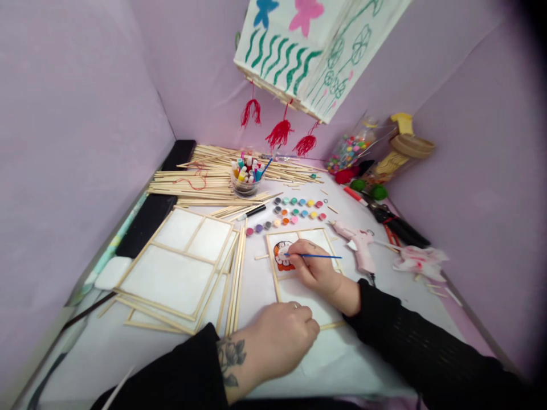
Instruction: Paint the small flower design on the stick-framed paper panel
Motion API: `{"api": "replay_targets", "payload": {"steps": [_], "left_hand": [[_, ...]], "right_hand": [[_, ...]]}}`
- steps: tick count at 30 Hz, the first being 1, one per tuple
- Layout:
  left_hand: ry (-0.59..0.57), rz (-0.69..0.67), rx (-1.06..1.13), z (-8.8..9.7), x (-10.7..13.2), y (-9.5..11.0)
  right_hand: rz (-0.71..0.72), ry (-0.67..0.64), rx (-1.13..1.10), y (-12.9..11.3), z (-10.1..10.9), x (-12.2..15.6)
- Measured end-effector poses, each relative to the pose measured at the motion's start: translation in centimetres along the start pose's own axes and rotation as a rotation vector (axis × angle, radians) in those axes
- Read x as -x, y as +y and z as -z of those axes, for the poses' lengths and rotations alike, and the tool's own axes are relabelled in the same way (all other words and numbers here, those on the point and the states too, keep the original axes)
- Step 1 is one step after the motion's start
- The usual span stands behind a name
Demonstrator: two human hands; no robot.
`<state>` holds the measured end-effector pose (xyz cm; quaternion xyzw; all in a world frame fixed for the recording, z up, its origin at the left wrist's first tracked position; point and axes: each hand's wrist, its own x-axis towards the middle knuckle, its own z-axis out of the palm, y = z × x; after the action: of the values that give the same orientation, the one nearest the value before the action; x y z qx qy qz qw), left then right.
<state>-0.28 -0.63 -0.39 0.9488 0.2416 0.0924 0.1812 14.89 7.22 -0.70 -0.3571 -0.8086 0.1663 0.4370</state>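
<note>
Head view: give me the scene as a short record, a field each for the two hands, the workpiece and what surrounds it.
Right hand: holds a blue paintbrush, tip at the design
Left hand: curled by the panel's near side; whether it holds anything is hidden
Workpiece: wood-edged white panel, lying flat
Design: orange and white, dark outlines, upper left section
Beyond panel: paint pots in rows
Left of panel: stacked frames
Right of panel: pink glue gun

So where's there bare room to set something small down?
In front, between left hand and right sleeve, below the painted frame; a smaller patch between glue gun, pink-and-white piece and that sleeve. Behind the frame is crowded: paint pots, markers, sticks.
</note>
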Motion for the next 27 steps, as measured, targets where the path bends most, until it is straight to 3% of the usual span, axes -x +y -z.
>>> {"api": "replay_targets", "payload": {"steps": [4, 8, 11, 15, 20, 24, 27], "left_hand": [[-0.001, 0.006, 0.000, 0.0, -0.1, 0.0], [-0.033, 0.018, 0.010, 0.2, -0.2, 0.0], [-0.043, 0.022, 0.030, 0.5, -0.2, -0.1], [0.134, 0.048, 0.182, 1.2, -0.5, -0.2], [0.484, 0.120, 0.320, 1.6, -1.0, -0.4], [0.593, 0.111, 0.256, 1.6, -0.5, -0.4], [0.674, 0.117, 0.175, 2.4, -0.4, -0.4]], "right_hand": [[-0.110, 0.065, -0.044, 0.1, 0.6, -0.1], [-0.357, 0.477, -0.210, 0.2, 3.4, -1.4], [-0.396, 0.642, -0.243, 0.6, 6.0, -1.7], [-0.453, 0.642, -0.213, 1.9, 7.4, 0.3], [-0.484, 0.577, -0.198, 3.3, 6.2, 2.5], [-0.454, 0.481, -0.182, 4.0, 5.6, 3.0], [-0.470, 0.493, -0.199, 4.4, 5.9, 3.1]]}}
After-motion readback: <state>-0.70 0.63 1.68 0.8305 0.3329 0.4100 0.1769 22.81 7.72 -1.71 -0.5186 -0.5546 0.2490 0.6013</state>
